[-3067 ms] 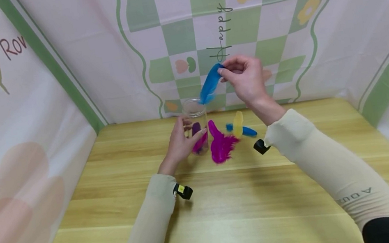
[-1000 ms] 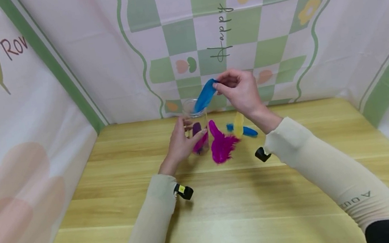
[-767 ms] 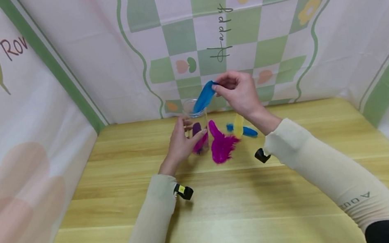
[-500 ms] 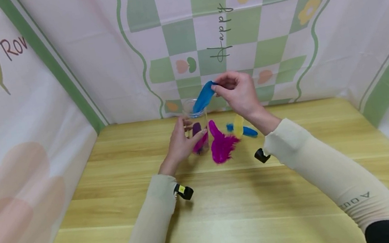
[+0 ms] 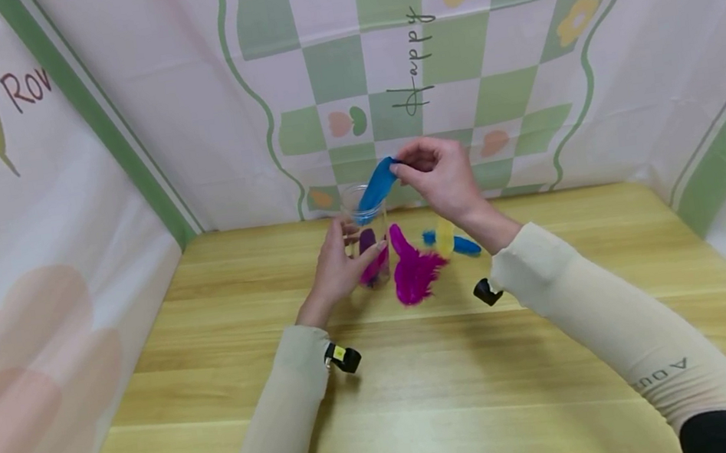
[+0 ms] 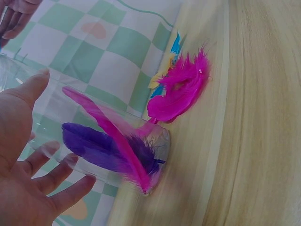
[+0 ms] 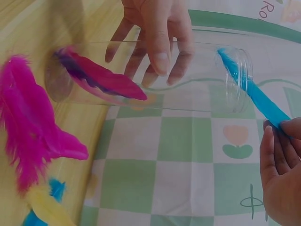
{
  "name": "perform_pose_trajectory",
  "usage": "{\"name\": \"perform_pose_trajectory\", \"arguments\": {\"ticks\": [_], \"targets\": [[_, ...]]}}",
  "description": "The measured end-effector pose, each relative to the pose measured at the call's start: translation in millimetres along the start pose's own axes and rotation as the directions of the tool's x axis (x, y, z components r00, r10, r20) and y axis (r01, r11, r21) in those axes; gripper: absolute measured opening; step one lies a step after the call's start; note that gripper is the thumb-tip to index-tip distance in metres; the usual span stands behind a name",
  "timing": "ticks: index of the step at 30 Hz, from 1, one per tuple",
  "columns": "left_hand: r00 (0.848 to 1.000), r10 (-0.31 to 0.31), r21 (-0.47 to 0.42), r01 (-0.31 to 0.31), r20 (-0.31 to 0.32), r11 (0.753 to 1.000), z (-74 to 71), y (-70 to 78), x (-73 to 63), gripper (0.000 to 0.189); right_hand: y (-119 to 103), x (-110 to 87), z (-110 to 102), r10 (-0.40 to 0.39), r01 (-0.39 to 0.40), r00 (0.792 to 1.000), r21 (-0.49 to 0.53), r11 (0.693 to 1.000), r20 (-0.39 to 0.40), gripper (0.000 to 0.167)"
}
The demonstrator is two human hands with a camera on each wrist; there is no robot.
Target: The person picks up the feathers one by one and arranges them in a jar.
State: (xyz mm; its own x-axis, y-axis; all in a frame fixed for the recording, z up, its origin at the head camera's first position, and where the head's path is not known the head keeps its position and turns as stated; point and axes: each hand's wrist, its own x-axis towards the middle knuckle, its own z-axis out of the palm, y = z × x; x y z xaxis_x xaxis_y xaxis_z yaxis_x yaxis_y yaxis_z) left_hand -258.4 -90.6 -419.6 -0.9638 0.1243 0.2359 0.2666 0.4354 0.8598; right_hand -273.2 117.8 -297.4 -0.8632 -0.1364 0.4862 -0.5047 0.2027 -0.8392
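Note:
Upright on the wooden table stands a clear jar (image 5: 374, 225) with no lid. My left hand (image 5: 334, 268) grips its side, thumb on the near face and fingers behind, as the right wrist view also shows. Inside the jar, low down, lean a purple feather (image 6: 94, 147) and a magenta feather (image 6: 107, 126). My right hand (image 5: 445, 178) pinches a blue feather (image 5: 376, 186) by one end, above and to the right of the mouth. In the right wrist view the lower tip of this blue feather (image 7: 263, 104) is inside the rim, slanting down into the neck.
Right of the jar lie magenta feathers (image 5: 416, 281) on the table (image 5: 430, 403). Beyond them a yellow feather (image 5: 446, 236) crosses another blue feather (image 5: 466, 245). A checkered cloth (image 5: 335, 68) hangs behind the table's back edge, with more printed cloth (image 5: 13, 268) at the left.
My right hand has come down and to the left, bringing the blue feather's tip from above the rim into the jar's mouth. The left hand and the jar have stayed put.

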Motion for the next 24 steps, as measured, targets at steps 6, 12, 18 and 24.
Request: {"name": "perform_pose_trajectory", "arguments": {"ticks": [6, 12, 18, 24], "targets": [[1.000, 0.005, 0.000, -0.005, -0.002, 1.000, 0.0, -0.2, -0.2, 0.062, 0.8, -0.6, 2.1, -0.001, 0.002, 1.000, -0.017, 1.000, 0.014, 0.014], [1.000, 0.006, 0.004, -0.006, -0.005, 1.000, 0.5, 0.5, 0.9, 0.060, -0.2, -1.1, 3.2, 0.016, -0.015, 1.000, -0.029, 0.999, 0.024, 0.013], [1.000, -0.003, 0.001, 0.003, -0.004, 1.000, 0.5, 1.0, 1.1, 0.060, -0.6, -1.1, 4.9, 0.034, -0.033, 0.999, -0.030, 0.999, 0.029, 0.014], [1.000, -0.009, 0.000, 0.009, 0.002, 1.000, 0.0, 1.4, 0.3, 0.061, -0.9, -1.9, 6.9, 0.047, -0.046, 0.998, -0.029, 0.999, 0.033, 0.015]]}}
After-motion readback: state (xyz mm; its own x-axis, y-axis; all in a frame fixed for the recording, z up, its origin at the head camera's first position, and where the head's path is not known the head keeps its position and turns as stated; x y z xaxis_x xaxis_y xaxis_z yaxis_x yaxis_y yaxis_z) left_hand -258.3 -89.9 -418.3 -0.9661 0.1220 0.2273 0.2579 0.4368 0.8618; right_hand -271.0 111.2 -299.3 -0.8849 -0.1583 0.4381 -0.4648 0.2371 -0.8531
